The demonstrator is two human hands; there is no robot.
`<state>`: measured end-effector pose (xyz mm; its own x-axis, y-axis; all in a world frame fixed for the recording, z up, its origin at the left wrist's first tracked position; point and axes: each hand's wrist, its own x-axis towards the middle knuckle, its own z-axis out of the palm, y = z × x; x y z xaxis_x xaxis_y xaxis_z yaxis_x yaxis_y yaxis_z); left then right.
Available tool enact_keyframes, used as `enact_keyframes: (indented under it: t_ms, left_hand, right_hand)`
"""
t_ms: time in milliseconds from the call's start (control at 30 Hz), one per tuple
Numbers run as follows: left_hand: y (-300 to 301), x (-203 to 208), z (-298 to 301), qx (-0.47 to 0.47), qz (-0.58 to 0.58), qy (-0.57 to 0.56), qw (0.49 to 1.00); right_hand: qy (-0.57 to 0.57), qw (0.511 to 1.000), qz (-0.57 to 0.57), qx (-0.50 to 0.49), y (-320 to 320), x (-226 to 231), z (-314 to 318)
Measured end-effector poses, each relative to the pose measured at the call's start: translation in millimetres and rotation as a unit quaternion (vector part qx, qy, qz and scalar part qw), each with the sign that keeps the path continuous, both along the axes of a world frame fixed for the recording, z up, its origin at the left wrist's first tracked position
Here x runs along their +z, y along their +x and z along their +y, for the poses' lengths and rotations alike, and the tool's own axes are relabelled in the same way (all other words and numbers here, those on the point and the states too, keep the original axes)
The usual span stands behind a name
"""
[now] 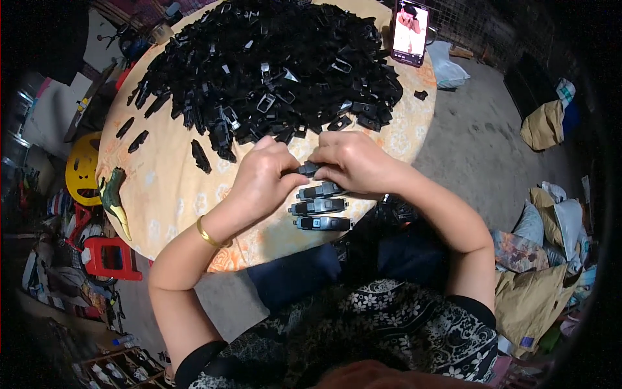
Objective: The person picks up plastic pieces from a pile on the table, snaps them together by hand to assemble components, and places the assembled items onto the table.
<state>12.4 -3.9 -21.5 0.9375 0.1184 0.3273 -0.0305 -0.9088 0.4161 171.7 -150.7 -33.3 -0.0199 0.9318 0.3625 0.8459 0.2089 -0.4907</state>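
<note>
Between my two hands is a small black plastic part (309, 169), low over the round table. My left hand (269, 172) pinches its left end with thumb and fingers. From the other side, my right hand (346, 159) grips the right end, its fingers curled. Just below, nearer my body, three similar long black parts lie roughly side by side: an upper one (321, 190), a middle one (317, 207) and a lower one (324, 223). Beyond my hands rises a large heap of black plastic pieces (259, 78), some with shiny frame-like shapes.
A patterned cream cloth (175, 201) covers the table. A lit phone (409, 32) stands at the far right edge. On the left lies a dark green and yellow curved object (113, 198). Red (111, 258) and yellow stools (84, 170) stand left; bags (538, 292) lie right.
</note>
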Motion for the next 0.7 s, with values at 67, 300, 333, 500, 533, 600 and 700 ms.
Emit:
enact_keyframes:
  t_ms: [67,300,333,500,533,600,700]
  left_hand:
    - [-1.2,6.4,3.1,-0.033,0.030,-0.014,0.999]
    - [28.1,40.8,65.5,0.111,-0.005,-0.067,0.992]
    - [37.9,44.5,77.5,0.117,-0.019,0.007,0.993]
    - [93.1,20.2,114.6,0.107,-0.058,0.195,0.973]
    - [101.9,23.1,109.8,0.126,-0.028,0.186,0.974]
    - [110.6,29.1,101.9,0.150,0.005,0.178,0.973]
    - [118.0,32.2,106.7,0.169,0.018,0.162,0.972]
  right_hand:
    - [0.004,0.999,0.033,0.015,0.6,-3.8,-1.0]
    - [0.006,0.996,-0.022,-0.092,22.6,19.6,-18.5]
    - [0.045,0.982,-0.098,-0.154,25.6,14.0,-15.8]
    - [0.065,0.956,-0.198,-0.204,25.8,-19.5,-2.0]
    - [0.054,0.959,-0.195,-0.200,26.3,-18.7,-3.4]
    - [0.049,0.962,-0.179,-0.199,19.1,-8.0,-6.4]
    - [0.059,0.973,-0.137,-0.178,19.5,-6.2,-3.3]
